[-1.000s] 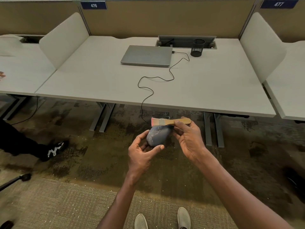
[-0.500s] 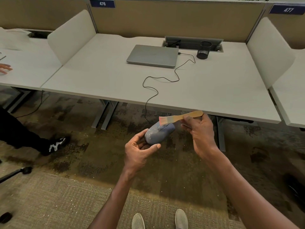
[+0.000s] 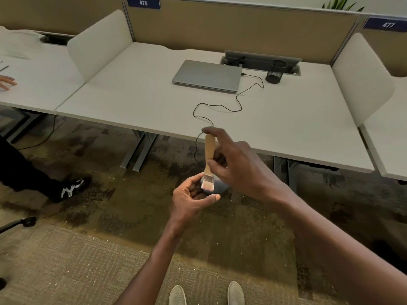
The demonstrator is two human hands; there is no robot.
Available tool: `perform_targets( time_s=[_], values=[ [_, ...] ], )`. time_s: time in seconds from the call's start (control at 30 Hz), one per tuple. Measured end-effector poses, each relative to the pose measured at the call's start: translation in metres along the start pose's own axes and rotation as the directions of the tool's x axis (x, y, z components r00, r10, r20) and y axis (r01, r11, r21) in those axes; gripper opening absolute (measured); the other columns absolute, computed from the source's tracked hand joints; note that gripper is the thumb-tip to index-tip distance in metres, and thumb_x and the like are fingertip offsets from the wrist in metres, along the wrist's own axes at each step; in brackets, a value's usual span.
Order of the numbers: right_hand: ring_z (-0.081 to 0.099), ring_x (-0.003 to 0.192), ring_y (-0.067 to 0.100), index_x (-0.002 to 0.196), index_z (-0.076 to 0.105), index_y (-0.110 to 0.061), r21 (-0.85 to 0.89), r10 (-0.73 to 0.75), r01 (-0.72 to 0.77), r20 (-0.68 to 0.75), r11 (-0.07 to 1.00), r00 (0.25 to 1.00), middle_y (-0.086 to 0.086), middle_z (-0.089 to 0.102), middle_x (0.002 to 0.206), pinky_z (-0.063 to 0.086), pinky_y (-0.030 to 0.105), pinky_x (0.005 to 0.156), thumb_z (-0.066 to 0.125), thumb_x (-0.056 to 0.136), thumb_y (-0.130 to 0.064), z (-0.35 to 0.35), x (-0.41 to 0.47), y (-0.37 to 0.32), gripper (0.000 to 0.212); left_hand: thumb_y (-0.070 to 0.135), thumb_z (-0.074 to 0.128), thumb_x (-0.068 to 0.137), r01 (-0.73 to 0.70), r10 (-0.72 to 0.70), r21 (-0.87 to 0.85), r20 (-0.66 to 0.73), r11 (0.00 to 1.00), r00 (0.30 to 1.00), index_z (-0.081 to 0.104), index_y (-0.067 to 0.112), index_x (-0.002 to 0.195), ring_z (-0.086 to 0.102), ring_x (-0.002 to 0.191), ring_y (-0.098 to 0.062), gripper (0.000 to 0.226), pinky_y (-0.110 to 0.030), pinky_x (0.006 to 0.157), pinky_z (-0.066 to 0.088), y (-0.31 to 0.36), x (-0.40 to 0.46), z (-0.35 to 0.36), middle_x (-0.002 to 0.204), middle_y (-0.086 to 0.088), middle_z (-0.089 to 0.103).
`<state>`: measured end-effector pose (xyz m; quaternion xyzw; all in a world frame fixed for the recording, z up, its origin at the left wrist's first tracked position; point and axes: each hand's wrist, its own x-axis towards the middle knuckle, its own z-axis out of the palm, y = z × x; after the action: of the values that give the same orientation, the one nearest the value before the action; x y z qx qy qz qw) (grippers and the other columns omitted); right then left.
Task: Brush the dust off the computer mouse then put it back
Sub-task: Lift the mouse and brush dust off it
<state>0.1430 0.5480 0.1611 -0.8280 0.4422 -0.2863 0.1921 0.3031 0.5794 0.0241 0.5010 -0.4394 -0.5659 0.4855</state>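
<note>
A long pale office desk (image 3: 286, 128) runs across the upper half of the view, backed by a tan partition (image 3: 242, 25) and flanked by white side dividers (image 3: 99, 45). On the desk, towards the back, lies a closed grey laptop (image 3: 207, 75), with a black mesh pen cup (image 3: 275, 72) just to its right. A thin black cable (image 3: 220, 105) runs from the laptop's right side, loops across the desktop and drops over the front edge towards the hands. Below the desk is mottled brown carpet (image 3: 88, 249).

In front of the desk and above the floor, the person holds both bare arms out. The left hand (image 3: 191, 199) is cupped palm up, fingers and thumb curled around the computer mouse (image 3: 220, 187), a grey-blue shape mostly hidden by the hand and the brush. The right hand (image 3: 237, 164) is just above and to the right of it, pinching the wooden handle of a small paintbrush (image 3: 209, 159) between thumb and fingers, the forefinger extended over the handle's top. The brush stands nearly upright, its pale bristles pointing down and touching the top of the mouse.

At the bottom edge the toes of the person's light shoes (image 3: 177, 294) show. At far left are another person's dark trouser leg and black-and-white shoe (image 3: 70, 188).
</note>
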Motion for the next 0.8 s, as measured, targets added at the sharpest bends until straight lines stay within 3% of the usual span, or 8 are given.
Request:
perform_targets(
  time_s=[0.23, 0.4, 0.53, 0.63, 0.73, 0.8],
  values=[
    [0.06, 0.061, 0.016, 0.15, 0.03, -0.026, -0.076, -0.024, 0.034, 0.136, 0.997, 0.99, -0.001, 0.062, 0.072, 0.054, 0.037, 0.06, 0.061, 0.097, -0.014, 0.013, 0.014, -0.009, 0.063, 0.006, 0.093, 0.069, 0.014, -0.014, 0.011, 0.02, 1.0, 1.0, 0.068, 0.005, 0.121, 0.076, 0.094, -0.019, 0.058, -0.03, 0.083, 0.061, 0.003, -0.001, -0.005, 0.096, -0.002, 0.079],
    [0.059, 0.056, 0.015, 0.152, 0.033, -0.022, -0.101, -0.043, 0.055, 0.119, 0.993, 0.992, -0.001, 0.063, 0.07, 0.054, 0.033, 0.055, 0.06, 0.098, -0.011, 0.016, 0.022, -0.014, 0.061, 0.01, 0.094, 0.065, 0.006, -0.006, 0.006, 0.013, 1.0, 1.0, 0.075, 0.022, 0.102, 0.076, 0.095, -0.02, 0.043, -0.033, 0.084, 0.061, 0.006, 0.001, -0.007, 0.095, -0.001, 0.079],
    [0.066, 0.06, 0.021, 0.151, 0.037, -0.017, -0.111, -0.062, 0.067, 0.049, 0.991, 0.997, 0.006, 0.07, 0.077, 0.059, 0.038, 0.057, 0.061, 0.098, -0.01, 0.013, 0.027, -0.015, 0.058, 0.005, 0.094, 0.066, 0.009, -0.009, 0.001, 0.004, 1.0, 1.0, 0.071, 0.018, 0.118, 0.076, 0.104, -0.022, 0.059, -0.029, 0.086, 0.061, 0.004, 0.001, -0.008, 0.109, -0.004, 0.079],
    [0.065, 0.058, 0.021, 0.151, 0.036, -0.016, -0.079, -0.062, 0.065, 0.045, 0.995, 0.997, 0.007, 0.07, 0.075, 0.058, 0.039, 0.058, 0.063, 0.096, -0.009, 0.016, 0.03, -0.015, 0.061, 0.004, 0.093, 0.067, 0.01, -0.011, 0.018, 0.005, 1.0, 1.0, 0.071, 0.012, 0.111, 0.077, 0.1, -0.024, 0.05, -0.03, 0.083, 0.062, 0.002, 0.001, -0.009, 0.104, -0.007, 0.079],
    [0.064, 0.057, 0.016, 0.151, 0.037, -0.015, -0.064, -0.072, 0.079, 0.102, 0.995, 0.992, 0.004, 0.07, 0.073, 0.057, 0.033, 0.057, 0.063, 0.094, -0.007, 0.023, 0.032, -0.015, 0.063, 0.004, 0.092, 0.069, 0.014, -0.014, 0.028, 0.01, 1.0, 1.0, 0.069, 0.012, 0.105, 0.076, 0.1, -0.026, 0.044, -0.037, 0.086, 0.062, 0.003, 0.0, -0.01, 0.104, -0.011, 0.078],
    [0.06, 0.053, 0.012, 0.151, 0.038, -0.015, -0.069, -0.059, 0.068, 0.122, 0.995, 0.991, 0.0, 0.067, 0.069, 0.053, 0.024, 0.053, 0.062, 0.094, -0.006, 0.027, 0.035, -0.013, 0.062, 0.004, 0.092, 0.068, 0.014, -0.014, 0.016, 0.022, 1.0, 1.0, 0.07, 0.012, 0.108, 0.076, 0.102, -0.027, 0.046, -0.034, 0.086, 0.062, 0.004, -0.001, -0.01, 0.104, -0.009, 0.078]
  ],
)
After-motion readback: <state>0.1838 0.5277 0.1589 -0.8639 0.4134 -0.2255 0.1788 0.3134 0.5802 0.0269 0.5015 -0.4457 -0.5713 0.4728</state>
